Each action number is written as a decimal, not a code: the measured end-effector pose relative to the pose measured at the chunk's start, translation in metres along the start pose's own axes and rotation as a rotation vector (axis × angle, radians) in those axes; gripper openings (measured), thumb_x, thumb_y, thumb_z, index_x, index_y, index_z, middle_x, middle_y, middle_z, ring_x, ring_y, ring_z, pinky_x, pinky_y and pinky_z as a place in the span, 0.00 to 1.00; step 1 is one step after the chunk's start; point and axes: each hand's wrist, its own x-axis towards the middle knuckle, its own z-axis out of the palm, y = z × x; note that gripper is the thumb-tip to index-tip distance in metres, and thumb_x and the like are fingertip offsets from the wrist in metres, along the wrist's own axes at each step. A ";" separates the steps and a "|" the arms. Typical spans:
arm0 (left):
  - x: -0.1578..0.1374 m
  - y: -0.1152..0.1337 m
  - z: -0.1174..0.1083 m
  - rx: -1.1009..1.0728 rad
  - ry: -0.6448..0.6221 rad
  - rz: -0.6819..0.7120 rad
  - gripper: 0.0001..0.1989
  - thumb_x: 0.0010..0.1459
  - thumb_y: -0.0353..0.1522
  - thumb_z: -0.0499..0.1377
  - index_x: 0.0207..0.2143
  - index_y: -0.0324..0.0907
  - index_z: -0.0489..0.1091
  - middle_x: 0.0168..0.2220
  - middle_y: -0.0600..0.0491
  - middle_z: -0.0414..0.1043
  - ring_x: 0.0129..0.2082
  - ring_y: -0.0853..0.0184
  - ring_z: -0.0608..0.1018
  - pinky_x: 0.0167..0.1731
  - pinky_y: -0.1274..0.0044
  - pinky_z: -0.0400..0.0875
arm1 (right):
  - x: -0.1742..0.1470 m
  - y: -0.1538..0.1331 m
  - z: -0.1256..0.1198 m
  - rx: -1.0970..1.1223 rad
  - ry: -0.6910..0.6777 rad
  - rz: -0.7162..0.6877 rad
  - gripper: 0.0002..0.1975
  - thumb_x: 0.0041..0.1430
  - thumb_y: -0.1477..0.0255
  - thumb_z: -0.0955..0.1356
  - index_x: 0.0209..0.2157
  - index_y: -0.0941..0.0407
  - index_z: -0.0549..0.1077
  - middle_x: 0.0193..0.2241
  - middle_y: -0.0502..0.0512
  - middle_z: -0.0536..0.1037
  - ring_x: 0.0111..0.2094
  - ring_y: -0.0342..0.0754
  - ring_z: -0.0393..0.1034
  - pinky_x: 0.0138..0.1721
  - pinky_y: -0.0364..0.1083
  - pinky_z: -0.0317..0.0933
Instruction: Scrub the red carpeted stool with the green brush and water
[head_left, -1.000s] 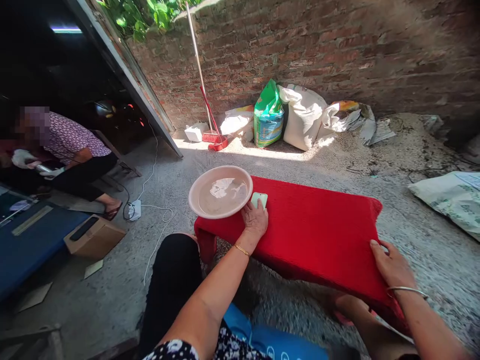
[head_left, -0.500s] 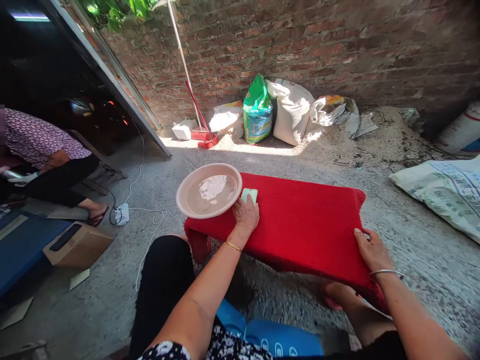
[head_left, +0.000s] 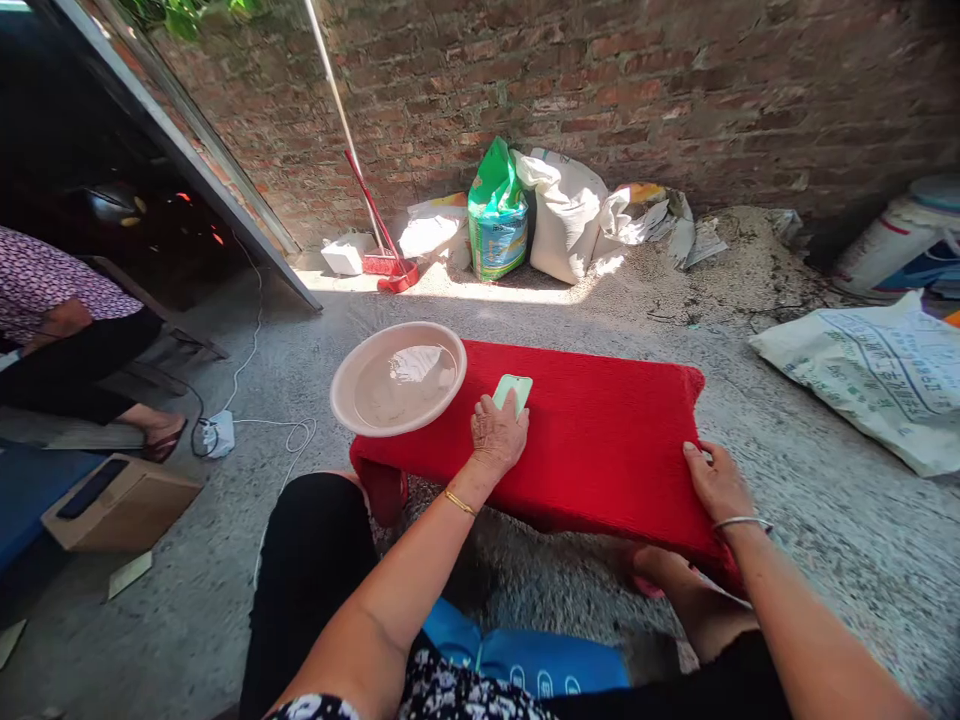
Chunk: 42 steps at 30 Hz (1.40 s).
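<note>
A red fleecy cloth (head_left: 592, 430) covers a low bench in front of me. On its left part my left hand (head_left: 499, 435) presses down, fingers wrapped round a flat, pale green rectangular block (head_left: 514, 390) with rounded corners; its underside is hidden, so I cannot tell its exact kind. Just left of that hand, a pale pink basin (head_left: 345, 395) of water rests on the bench's left end. My right hand (head_left: 720, 488) grips the cloth at the bench's right edge, thumb on top and the other fingers partly hidden.
Against the brick wall stand a green bag (head_left: 497, 220), a white sack (head_left: 564, 225) and a red broom (head_left: 386, 265). A printed sack (head_left: 870, 380) lies to the right. On the left are a seated person (head_left: 67, 290), a power strip (head_left: 219, 435) with cords and a cardboard box (head_left: 124, 505).
My left hand has slid the pale green block rightward across the red cloth, away from the basin. The right hand keeps its place at the edge. The view has turned slightly right.
</note>
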 end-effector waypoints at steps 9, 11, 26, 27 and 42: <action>-0.017 0.031 0.021 0.033 -0.043 0.077 0.29 0.73 0.42 0.51 0.72 0.44 0.62 0.58 0.33 0.68 0.57 0.48 0.72 0.54 0.60 0.69 | -0.009 -0.012 -0.006 0.008 -0.031 0.043 0.33 0.65 0.54 0.61 0.61 0.61 0.73 0.46 0.69 0.81 0.49 0.63 0.77 0.52 0.58 0.67; -0.038 0.060 0.029 0.000 -0.092 0.212 0.31 0.72 0.43 0.52 0.73 0.44 0.60 0.61 0.33 0.66 0.59 0.47 0.71 0.56 0.58 0.67 | -0.010 -0.015 -0.008 0.009 -0.042 0.053 0.34 0.66 0.54 0.60 0.62 0.62 0.72 0.47 0.70 0.81 0.50 0.64 0.76 0.54 0.58 0.66; 0.007 0.007 0.003 0.103 -0.006 -0.039 0.28 0.73 0.43 0.51 0.70 0.44 0.66 0.56 0.33 0.70 0.55 0.47 0.74 0.51 0.61 0.69 | -0.018 -0.027 -0.012 0.020 -0.060 0.066 0.30 0.69 0.59 0.61 0.63 0.63 0.71 0.53 0.70 0.79 0.55 0.62 0.74 0.58 0.56 0.63; 0.004 0.014 0.007 0.098 -0.014 -0.017 0.28 0.73 0.43 0.51 0.70 0.44 0.65 0.57 0.33 0.69 0.55 0.47 0.74 0.52 0.61 0.69 | -0.018 -0.028 -0.012 0.018 -0.059 0.069 0.29 0.69 0.59 0.61 0.63 0.62 0.71 0.53 0.70 0.80 0.55 0.62 0.74 0.58 0.56 0.63; -0.041 0.013 0.003 0.131 -0.085 0.179 0.29 0.72 0.45 0.51 0.71 0.50 0.64 0.54 0.37 0.71 0.53 0.49 0.74 0.51 0.62 0.69 | -0.018 -0.029 -0.012 -0.020 -0.065 0.070 0.30 0.69 0.59 0.61 0.63 0.63 0.70 0.52 0.71 0.80 0.54 0.62 0.76 0.58 0.57 0.64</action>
